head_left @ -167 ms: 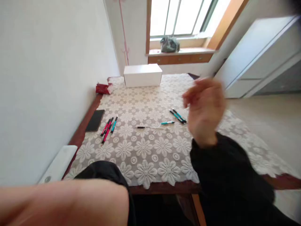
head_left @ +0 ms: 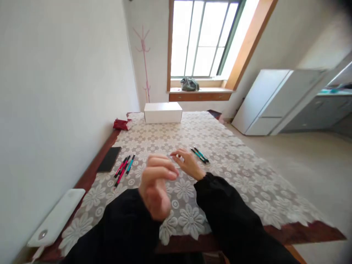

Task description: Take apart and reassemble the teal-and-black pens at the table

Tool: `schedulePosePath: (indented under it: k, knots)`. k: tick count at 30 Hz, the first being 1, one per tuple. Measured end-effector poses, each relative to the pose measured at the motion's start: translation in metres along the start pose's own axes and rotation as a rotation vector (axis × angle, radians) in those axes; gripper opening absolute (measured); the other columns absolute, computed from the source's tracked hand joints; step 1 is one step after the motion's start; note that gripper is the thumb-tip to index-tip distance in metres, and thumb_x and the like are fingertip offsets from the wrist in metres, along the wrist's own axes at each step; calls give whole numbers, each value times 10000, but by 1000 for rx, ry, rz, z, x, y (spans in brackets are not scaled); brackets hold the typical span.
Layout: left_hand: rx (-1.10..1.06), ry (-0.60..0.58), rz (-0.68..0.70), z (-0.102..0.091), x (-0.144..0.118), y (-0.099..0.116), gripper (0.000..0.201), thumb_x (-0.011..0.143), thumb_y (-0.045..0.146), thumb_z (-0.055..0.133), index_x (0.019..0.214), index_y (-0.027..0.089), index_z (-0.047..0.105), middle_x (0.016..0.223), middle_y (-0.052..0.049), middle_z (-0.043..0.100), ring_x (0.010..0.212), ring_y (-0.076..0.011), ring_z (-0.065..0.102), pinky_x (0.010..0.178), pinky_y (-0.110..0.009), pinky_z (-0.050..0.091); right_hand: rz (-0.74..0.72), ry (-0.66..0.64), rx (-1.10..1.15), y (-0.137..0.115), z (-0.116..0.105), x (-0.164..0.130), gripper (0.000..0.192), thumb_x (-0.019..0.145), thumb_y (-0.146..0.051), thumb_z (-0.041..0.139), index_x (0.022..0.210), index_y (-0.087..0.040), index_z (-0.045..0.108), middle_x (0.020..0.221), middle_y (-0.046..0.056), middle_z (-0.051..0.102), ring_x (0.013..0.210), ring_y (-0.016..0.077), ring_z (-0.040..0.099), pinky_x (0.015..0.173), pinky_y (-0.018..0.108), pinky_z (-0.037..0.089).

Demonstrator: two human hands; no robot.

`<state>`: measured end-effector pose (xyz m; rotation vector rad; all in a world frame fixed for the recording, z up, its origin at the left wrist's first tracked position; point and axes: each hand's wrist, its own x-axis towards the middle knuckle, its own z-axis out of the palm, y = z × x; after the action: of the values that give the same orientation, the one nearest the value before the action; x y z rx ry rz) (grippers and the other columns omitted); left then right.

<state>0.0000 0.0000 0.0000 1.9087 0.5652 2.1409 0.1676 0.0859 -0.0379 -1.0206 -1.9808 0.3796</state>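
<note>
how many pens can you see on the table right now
About 6, though blur makes it uncertain: roughly four in a pink and teal cluster beside the black pad, and two teal pens just right of the right hand. More may be hidden under the hands.

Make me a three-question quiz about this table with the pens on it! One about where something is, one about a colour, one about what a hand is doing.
1. Where is the white box?
A. at the far end of the table
B. on the floor
C. on the windowsill

2. What colour is the flat thing left of the pink and teal pens?
A. yellow
B. black
C. white

3. How is the left hand?
A. flat on the table
B. inside the box
C. raised, fingers curled

Answers:
1. A, it sits on the lace cloth at the window end.
2. B, it is dark and lies by the table edge.
3. C, it is up above the cloth, blurred, with fingers bent.
</note>
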Motion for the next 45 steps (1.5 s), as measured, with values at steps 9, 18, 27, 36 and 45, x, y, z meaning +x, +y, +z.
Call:
schedulePosePath:
  k: [9, 18, 27, 36, 45]
  knots:
    - [574, -730, -383, -35, -33, -130, 315, 716, 105, 601, 995, 218, 691, 1109, -77, 695, 1128, -279, 579, 1013, -442, 442, 94, -234, -528, 33, 38, -31, 185, 912, -291, 655, 1081, -253, 722, 1141, 66, 677, 1128, 264, 547, 976, 422, 363]
    - [625, -879, -436, -39, -45, -143, 316, 760, 158, 596, 1054, 229, 687, 1107, -63, 710, 1126, -263, 607, 988, -413, 464, 73, -255, -581, 33, 36, -33, 82, 892, -190, 637, 920, -236, 699, 1105, 57, 670, 1072, 242, 542, 941, 393, 369]
    - [544, -969, -347, -38, -50, -139, 184, 798, 328, 692, 961, 242, 689, 1196, -59, 673, 1187, -270, 571, 1044, -441, 434, -35, -275, -424, 40, 33, -39, 100, 878, -159, 625, 923, -232, 676, 1303, 63, 618, 1227, 266, 491, 1042, 442, 336]
    - [529, -945, -371, -49, -47, -142, 47, 790, 267, 703, 830, 243, 699, 1169, -37, 691, 1196, -267, 554, 1046, -454, 415, 17, -299, -379, 56, 23, -44, 85, 865, -197, 646, 897, -254, 701, 1342, 46, 603, 1262, 281, 480, 1034, 463, 370]
    - [473, -914, -362, -56, -42, -147, 89, 839, 333, 691, 829, 257, 735, 1153, -42, 708, 1182, -252, 581, 1061, -436, 436, 37, -99, -420, 100, -21, -37, 221, 970, -290, 545, 1023, -305, 758, 1252, 48, 671, 1188, 261, 569, 1037, 455, 386]
